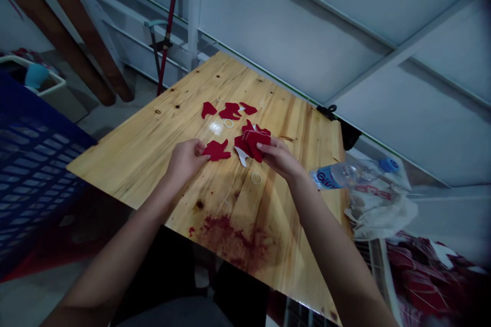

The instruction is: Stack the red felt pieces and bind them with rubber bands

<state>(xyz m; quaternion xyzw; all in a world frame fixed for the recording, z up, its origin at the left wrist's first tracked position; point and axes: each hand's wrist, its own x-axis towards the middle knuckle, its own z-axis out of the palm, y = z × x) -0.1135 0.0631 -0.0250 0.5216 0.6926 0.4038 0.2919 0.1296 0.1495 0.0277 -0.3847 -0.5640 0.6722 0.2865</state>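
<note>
My left hand (188, 157) pinches the edge of a single red cut piece (217, 150) just above the wooden table (146, 163). To its right, my right hand (279, 156) holds a small stack of red pieces (256, 144), fingers closed on its right side. A white-faced piece (242, 156) shows under the stack's lower left. Beyond my hands lie more red pieces: one at the left (208, 109), one in the middle (230, 111) and one at the right (248, 108). Pale rings rest on the wood, one behind (228, 123) and one in front (255, 178).
A plastic bottle (345, 174) lies at the table's right edge beside a crumpled bag (379, 209). Red dust (238, 240) marks the near edge. A blue basket (34, 163) stands at the left. Red fabric (425, 276) is heaped at the lower right.
</note>
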